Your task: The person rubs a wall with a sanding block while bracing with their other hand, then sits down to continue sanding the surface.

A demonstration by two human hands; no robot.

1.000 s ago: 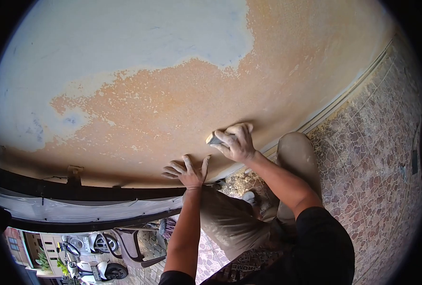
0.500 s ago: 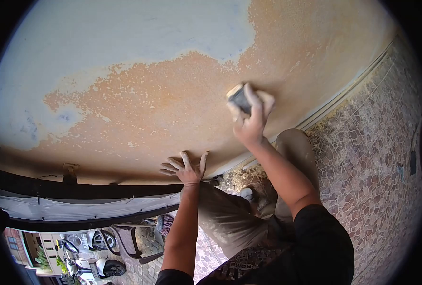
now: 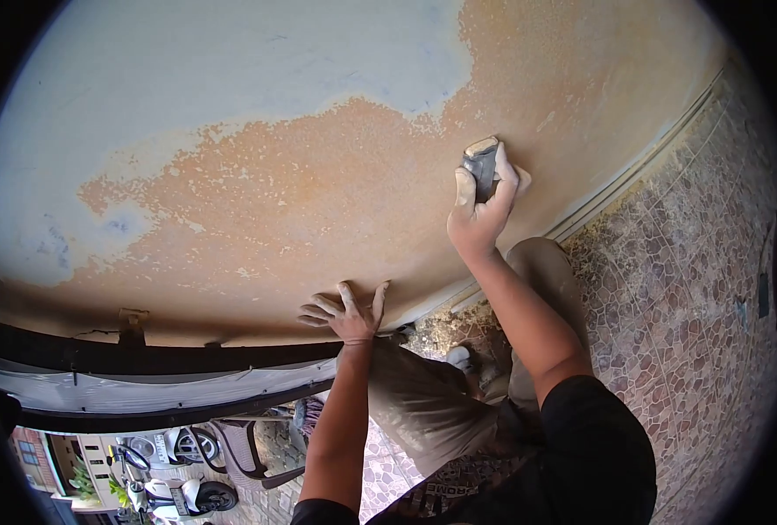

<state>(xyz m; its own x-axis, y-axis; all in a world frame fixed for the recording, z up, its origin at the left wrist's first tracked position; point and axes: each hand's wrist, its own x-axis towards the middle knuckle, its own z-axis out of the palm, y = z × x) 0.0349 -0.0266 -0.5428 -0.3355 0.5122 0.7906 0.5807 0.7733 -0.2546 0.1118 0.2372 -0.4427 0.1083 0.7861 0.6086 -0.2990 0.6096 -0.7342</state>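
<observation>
Patchy wall (image 3: 318, 184); dark block (image 3: 481, 166) within right hand (image 3: 485, 206).

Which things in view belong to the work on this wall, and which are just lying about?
Part of the job:
- patchy wall
- dark block in the right hand
- left hand, spread against the wall

Seemingly just about:
- chair
- motorbikes

The black shirt (image 3: 598, 446) reads "ROME" in part; the plate (image 3: 179, 501) on a motorcycle (image 3: 162, 493) is illegible.

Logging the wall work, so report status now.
Right hand gripping dark block at the wall. Left hand spread on wall, no tool. Nothing visible between block and wall.
</observation>
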